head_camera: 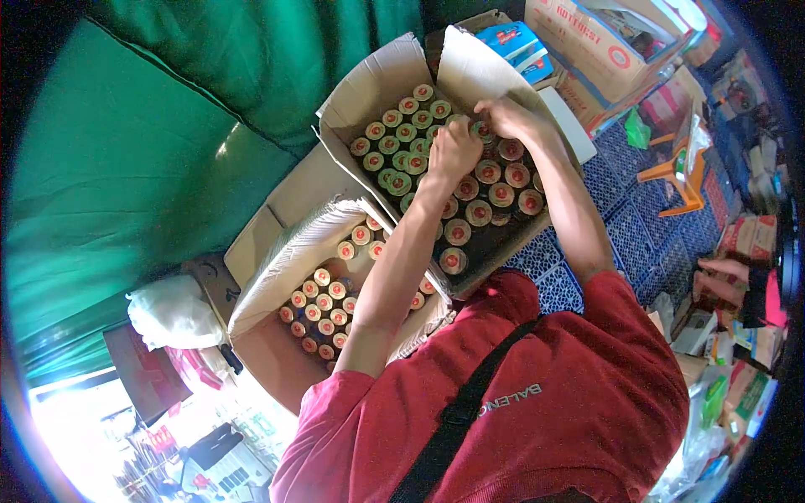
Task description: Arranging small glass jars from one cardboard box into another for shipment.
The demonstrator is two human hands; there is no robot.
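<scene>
An open cardboard box (339, 88) holds rows of round containers (478, 213) with gold-coloured lids and red centres. My left hand (456, 149) is among the lids near the middle of this box, its fingers bent downward. Just right of it, my right hand (508, 117) reaches in from the far right side, fingertips close to one lid (483, 131). The fingers hide whatever either hand may be gripping. Under my left forearm, a second open cardboard box (264, 352) contains more of the same lidded containers (324, 302), standing in a cluster.
A green tarpaulin (126, 157) hangs along the left. Blue patterned tiles (619, 182) cover the floor at right, with an orange plastic stool (682, 179) on them. Large cartons (578, 50) and a blue package (516, 47) stand beyond the box. A white plastic bag (173, 311) lies left.
</scene>
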